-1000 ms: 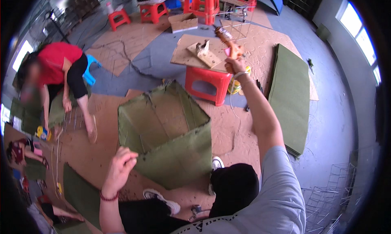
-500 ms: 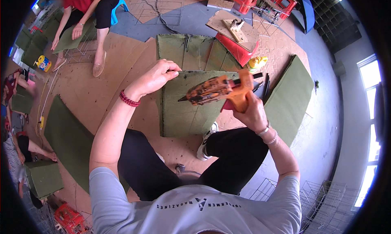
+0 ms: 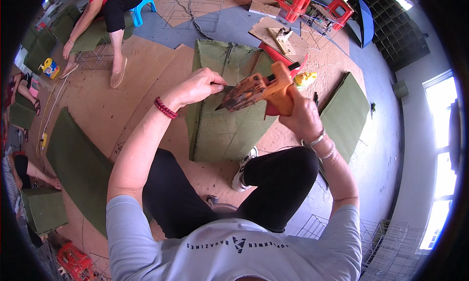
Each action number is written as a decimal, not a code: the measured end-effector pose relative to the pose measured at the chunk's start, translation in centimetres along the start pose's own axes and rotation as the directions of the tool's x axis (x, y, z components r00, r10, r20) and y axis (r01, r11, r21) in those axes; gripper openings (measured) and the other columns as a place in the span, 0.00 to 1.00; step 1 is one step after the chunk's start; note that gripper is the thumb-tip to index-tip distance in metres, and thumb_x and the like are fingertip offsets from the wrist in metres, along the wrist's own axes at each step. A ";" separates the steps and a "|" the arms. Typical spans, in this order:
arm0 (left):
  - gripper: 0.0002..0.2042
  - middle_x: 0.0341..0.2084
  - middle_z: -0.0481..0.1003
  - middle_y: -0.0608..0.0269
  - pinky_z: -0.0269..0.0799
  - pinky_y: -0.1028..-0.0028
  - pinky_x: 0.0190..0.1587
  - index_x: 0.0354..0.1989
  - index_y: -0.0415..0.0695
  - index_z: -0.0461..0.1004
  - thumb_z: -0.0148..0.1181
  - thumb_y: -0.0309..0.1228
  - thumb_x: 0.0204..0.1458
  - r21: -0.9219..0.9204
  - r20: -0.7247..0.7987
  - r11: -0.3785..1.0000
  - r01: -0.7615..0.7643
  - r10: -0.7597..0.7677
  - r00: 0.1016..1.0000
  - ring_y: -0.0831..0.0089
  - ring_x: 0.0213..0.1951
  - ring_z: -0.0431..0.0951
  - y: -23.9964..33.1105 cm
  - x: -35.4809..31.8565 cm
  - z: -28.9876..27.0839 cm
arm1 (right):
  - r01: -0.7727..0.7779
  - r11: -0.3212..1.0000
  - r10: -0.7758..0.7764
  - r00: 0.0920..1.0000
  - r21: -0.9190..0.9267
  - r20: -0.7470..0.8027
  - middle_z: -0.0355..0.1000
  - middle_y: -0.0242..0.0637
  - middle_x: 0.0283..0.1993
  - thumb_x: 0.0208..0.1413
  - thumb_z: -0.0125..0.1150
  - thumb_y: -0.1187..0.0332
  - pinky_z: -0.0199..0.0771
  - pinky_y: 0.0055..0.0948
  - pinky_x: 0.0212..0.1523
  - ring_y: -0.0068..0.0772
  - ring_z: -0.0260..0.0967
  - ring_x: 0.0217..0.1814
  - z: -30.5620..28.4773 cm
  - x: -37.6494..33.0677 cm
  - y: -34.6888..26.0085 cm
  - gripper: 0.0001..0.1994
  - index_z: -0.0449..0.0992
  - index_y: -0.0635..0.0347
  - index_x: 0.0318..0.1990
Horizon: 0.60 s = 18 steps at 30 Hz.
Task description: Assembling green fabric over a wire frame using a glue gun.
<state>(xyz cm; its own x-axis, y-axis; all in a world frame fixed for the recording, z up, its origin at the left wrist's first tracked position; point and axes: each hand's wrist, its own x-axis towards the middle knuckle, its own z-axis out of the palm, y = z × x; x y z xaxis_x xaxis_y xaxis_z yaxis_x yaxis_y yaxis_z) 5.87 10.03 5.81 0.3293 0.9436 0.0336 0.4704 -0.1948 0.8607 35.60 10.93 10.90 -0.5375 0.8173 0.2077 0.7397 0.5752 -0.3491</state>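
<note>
A green fabric-covered box with thin wire framing inside stands open-topped in front of my knees. My left hand is closed, thumb and fingers pinching at the box's upper near edge. In my right hand is an orange glue gun, smeared with dark residue and gripped by its handle. Its dark nozzle points left and down, over the box's near panel and just below my left fingertips. The glue gun hides part of the box's right side.
Green sheets lie to the right, and another green panel is at the left. A board with a small wooden fixture stands beyond the box. A co-worker sits at the far left. Wire frames fill the lower right.
The glue gun has moved left and slightly up, closer to my left hand. My left hand has shifted right, and the box has turned a little. The co-worker's hands have moved.
</note>
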 end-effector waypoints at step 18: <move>0.11 0.36 0.75 0.56 0.65 0.74 0.47 0.39 0.31 0.74 0.52 0.27 0.54 -0.029 0.134 0.998 0.063 -0.059 0.989 0.71 0.42 0.72 0.0 -0.3 -0.4 | -0.048 0.981 0.021 0.989 0.185 0.144 0.70 0.52 0.28 0.31 0.65 0.72 0.71 0.37 0.36 0.52 0.71 0.33 -0.5 1.4 1.0 0.26 0.67 0.65 0.44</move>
<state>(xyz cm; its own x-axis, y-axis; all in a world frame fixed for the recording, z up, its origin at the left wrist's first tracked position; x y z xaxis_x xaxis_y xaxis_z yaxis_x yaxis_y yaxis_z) 5.40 9.87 6.02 0.4078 0.9091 -0.0854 0.4663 -0.1269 0.8755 35.77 12.72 11.25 -0.5744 0.8158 0.0671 0.6766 0.5193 -0.5221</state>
